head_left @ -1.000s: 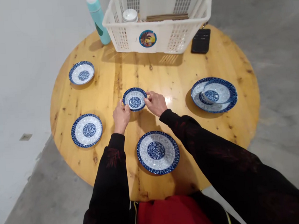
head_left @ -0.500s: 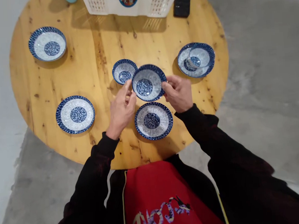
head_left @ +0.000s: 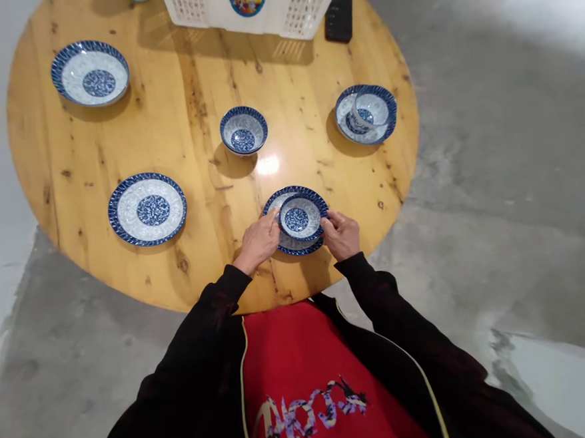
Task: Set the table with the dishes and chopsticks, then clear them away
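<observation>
The small blue-and-white bowl (head_left: 301, 222) is over the near plate (head_left: 302, 247), within its outline and slightly right of its centre, between the two hands. The bowl is round, so it has no long axis to line up; what counts is how its rim sits over the plate. A wide band of plate shows along the left and lower edges, and a narrower one towards the right. Whether the bowl's foot touches the plate or hangs just above it cannot be told from this angle

The right hand (head_left: 342, 235), at the plate's right edge, grips the bowl's rim, thumb on top and fingers partly hidden behind it. The left hand (head_left: 261, 240), at the plate's left edge, has its index finger stretched to the bowl's left rim and the others curled; whether these fingers pinch or merely steady it, I cannot tell. Both hands are about equally near the bowl, which lies right of the left fingers and left of the right ones

Beyond the plate and a little left, another patterned bowl (head_left: 243, 130) stands on the wooden worktop (head_left: 210, 191); well left of the plate lies a flat patterned plate (head_left: 147, 209)
</observation>
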`<state>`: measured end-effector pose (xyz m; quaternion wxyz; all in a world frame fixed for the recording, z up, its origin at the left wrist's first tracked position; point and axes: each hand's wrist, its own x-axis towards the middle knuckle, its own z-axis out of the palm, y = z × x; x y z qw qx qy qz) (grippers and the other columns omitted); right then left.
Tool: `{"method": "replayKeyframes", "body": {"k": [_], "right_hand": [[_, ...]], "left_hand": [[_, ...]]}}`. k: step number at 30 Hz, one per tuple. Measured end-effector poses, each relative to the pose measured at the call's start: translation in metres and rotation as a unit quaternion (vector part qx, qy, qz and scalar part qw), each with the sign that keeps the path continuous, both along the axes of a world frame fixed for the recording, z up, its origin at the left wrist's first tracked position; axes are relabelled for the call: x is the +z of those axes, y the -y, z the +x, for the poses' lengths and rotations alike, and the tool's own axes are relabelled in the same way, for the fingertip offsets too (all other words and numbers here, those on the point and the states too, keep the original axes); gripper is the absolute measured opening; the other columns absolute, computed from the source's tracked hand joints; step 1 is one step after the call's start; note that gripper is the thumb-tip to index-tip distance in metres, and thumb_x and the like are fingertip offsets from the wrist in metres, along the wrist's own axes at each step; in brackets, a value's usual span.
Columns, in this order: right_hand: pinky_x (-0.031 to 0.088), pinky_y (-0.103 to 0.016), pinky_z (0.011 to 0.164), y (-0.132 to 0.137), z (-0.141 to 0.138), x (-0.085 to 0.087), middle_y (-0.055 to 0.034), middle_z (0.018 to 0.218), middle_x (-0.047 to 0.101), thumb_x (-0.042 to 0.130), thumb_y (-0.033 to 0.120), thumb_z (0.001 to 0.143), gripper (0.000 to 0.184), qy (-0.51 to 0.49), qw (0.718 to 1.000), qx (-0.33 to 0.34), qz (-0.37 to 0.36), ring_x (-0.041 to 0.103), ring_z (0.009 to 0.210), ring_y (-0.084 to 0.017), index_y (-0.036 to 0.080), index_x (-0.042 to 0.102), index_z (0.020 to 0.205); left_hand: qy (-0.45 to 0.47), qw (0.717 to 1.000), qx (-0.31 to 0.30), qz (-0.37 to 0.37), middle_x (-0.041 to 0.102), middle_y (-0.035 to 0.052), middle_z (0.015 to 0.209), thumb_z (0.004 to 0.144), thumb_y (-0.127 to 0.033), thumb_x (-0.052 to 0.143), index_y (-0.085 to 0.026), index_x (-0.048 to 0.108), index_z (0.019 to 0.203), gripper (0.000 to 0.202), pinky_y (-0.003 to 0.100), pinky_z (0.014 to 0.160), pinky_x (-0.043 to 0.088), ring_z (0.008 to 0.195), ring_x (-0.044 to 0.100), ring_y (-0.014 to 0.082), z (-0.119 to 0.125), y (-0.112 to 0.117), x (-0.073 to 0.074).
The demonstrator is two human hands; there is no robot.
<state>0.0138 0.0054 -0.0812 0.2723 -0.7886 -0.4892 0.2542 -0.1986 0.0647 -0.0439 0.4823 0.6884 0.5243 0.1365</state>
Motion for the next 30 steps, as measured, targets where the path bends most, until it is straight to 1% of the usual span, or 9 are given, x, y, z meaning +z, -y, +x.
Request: {"method": "replayKeyframes", "body": {"k": [3, 7, 9, 12, 14, 17, 21, 25, 30], "right_hand": [[0.053, -0.033, 0.063, -0.001, 0.0, -0.002, -0.0024, 0.062, 0.063, 0.047, 0.042, 0.085, 0.043, 0.014, 0.999, -0.031, 0.01, 0.064, 0.064, -0.023, 0.013, 0.072, 0.105], [0.054, -0.034, 0.064, 0.0, 0.004, 0.001, -0.0016, 0.059, 0.062, 0.049, 0.043, 0.084, 0.041, 0.021, 0.999, -0.03, -0.013, 0.065, 0.064, -0.024, 0.014, 0.072, 0.104], [0.054, -0.035, 0.063, 0.001, 0.007, 0.005, -0.0022, 0.059, 0.062, 0.05, 0.045, 0.084, 0.043, 0.02, 0.999, -0.033, -0.021, 0.067, 0.064, -0.025, 0.013, 0.071, 0.104], [0.054, -0.035, 0.058, 0.002, 0.009, 0.012, -0.0035, 0.062, 0.065, 0.052, 0.049, 0.084, 0.043, -0.001, 0.999, -0.039, -0.024, 0.066, 0.059, -0.024, 0.014, 0.07, 0.102], [0.053, -0.034, 0.053, 0.004, 0.007, 0.015, -0.0019, 0.058, 0.063, 0.054, 0.049, 0.082, 0.04, -0.023, 0.999, -0.038, -0.03, 0.063, 0.052, -0.022, 0.015, 0.069, 0.096], [0.05, -0.032, 0.046, 0.006, 0.002, 0.016, 0.0026, 0.048, 0.056, 0.057, 0.046, 0.078, 0.029, -0.068, 0.996, -0.036, -0.038, 0.057, 0.043, -0.019, 0.019, 0.063, 0.083], [0.051, -0.031, 0.044, 0.009, -0.005, 0.014, 0.0044, 0.047, 0.055, 0.06, 0.041, 0.072, 0.021, -0.122, 0.99, -0.06, -0.028, 0.058, 0.043, -0.019, 0.021, 0.057, 0.076], [0.051, -0.032, 0.042, 0.012, -0.008, 0.013, 0.005, 0.046, 0.054, 0.061, 0.039, 0.07, 0.018, -0.129, 0.989, -0.07, -0.026, 0.059, 0.043, -0.019, 0.022, 0.056, 0.074], [0.053, -0.032, 0.042, 0.012, -0.01, 0.014, 0.0043, 0.046, 0.056, 0.061, 0.037, 0.069, 0.017, -0.131, 0.988, -0.076, -0.032, 0.058, 0.041, -0.018, 0.021, 0.056, 0.073]], "left_hand": [[-0.015, 1.0, -0.011, 0.005, 0.077, 0.0059, 0.106, 0.098, -0.023, 0.036, -0.02, 0.058, 0.14, 0.047, 0.036, 0.1, 0.05, 0.109, 0.069, 0.0248, 0.001, -0.002, 0.0], [-0.028, 0.999, -0.015, 0.02, 0.074, 0.0059, 0.121, 0.097, -0.023, 0.039, -0.021, 0.06, 0.138, 0.046, 0.037, 0.102, 0.048, 0.116, 0.066, 0.0257, -0.001, -0.003, 0.004], [-0.025, 0.999, 0.0, 0.03, 0.073, 0.0069, 0.121, 0.097, -0.024, 0.04, -0.02, 0.059, 0.138, 0.045, 0.037, 0.101, 0.048, 0.114, 0.067, 0.0258, -0.007, -0.002, 0.008], [-0.007, 0.998, 0.052, 0.038, 0.076, 0.0078, 0.111, 0.097, -0.025, 0.04, -0.017, 0.058, 0.138, 0.045, 0.035, 0.095, 0.05, 0.102, 0.07, 0.0237, -0.026, 0.001, 0.011], [0.003, 0.995, 0.096, 0.038, 0.077, 0.0067, 0.103, 0.098, -0.027, 0.041, -0.018, 0.06, 0.136, 0.044, 0.032, 0.09, 0.051, 0.094, 0.071, 0.0214, -0.042, 0.008, 0.01], [0.013, 0.989, 0.145, 0.035, 0.077, 0.0052, 0.095, 0.097, -0.029, 0.042, -0.019, 0.063, 0.13, 0.04, 0.029, 0.082, 0.052, 0.084, 0.071, 0.019, -0.068, 0.027, 0.007], [0.031, 0.982, 0.185, 0.021, 0.077, 0.0045, 0.093, 0.096, -0.032, 0.045, -0.019, 0.066, 0.123, 0.037, 0.028, 0.077, 0.052, 0.08, 0.07, 0.0179, -0.091, 0.056, 0.001], [0.041, 0.977, 0.208, 0.0, 0.077, 0.0037, 0.094, 0.095, -0.032, 0.045, -0.021, 0.065, 0.122, 0.035, 0.028, 0.077, 0.052, 0.082, 0.071, 0.0177, -0.102, 0.077, -0.006], [0.056, 0.975, 0.215, -0.01, 0.077, 0.0049, 0.097, 0.093, -0.031, 0.046, -0.02, 0.065, 0.122, 0.036, 0.029, 0.077, 0.053, 0.084, 0.071, 0.0185, -0.107, 0.085, -0.014]]}}
